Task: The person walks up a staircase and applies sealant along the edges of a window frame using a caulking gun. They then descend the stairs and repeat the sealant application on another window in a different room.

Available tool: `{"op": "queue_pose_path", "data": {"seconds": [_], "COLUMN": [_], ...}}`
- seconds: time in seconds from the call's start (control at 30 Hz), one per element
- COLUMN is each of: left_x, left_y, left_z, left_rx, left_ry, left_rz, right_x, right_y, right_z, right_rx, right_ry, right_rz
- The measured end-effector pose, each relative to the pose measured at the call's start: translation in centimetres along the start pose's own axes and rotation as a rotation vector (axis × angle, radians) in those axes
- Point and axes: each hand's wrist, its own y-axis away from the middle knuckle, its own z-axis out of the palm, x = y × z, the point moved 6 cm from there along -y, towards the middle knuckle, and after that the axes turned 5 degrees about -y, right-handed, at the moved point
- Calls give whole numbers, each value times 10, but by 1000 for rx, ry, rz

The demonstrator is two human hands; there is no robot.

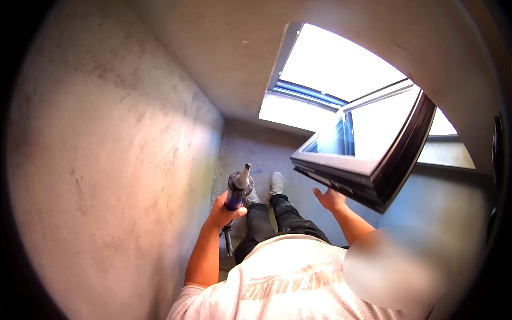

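- Two plastered walls (106, 133) meet in a corner left of the open window sash (368, 154), leaving only a narrow strip of concrete floor (250, 144) for stepping.
- Window sash: likely heavy, rigid and glazed, so fragile; its projecting lower corner crowds the space. The right hand (330, 200) lies open, fingers spread, at its lower frame edge; contact cannot be confirmed.
- Caulking gun (237, 192): well left of the sash, upright, nozzle up; probably stiff and moderately weighty. The left hand (224, 213) is wrapped closed around its barrel, a sound hold.
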Motion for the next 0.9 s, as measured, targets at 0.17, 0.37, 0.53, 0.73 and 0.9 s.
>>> {"op": "queue_pose_path", "data": {"seconds": [0.17, 0.37, 0.53, 0.73, 0.9], "left_x": [17, 68, 87, 120, 127], "left_y": [-10, -23, -63, -78, -57], "left_z": [-18, 43, 58, 83, 75], "left_rx": [-48, -80, -94, -4, 101], "left_ry": [-1, -156, -200, -136, -16], "left_rz": [5, 97, 205, 347, 354], "right_x": [92, 241, 349, 400, 411], "right_y": [66, 87, 53, 49, 41], "right_z": [30, 4, 29, -14, -63], "right_rx": [283, 539, 570, 627, 524], "right_ry": [-327, -1186, -1465, -1666, -1682], "right_rz": [306, 619, 888, 965, 870]}}
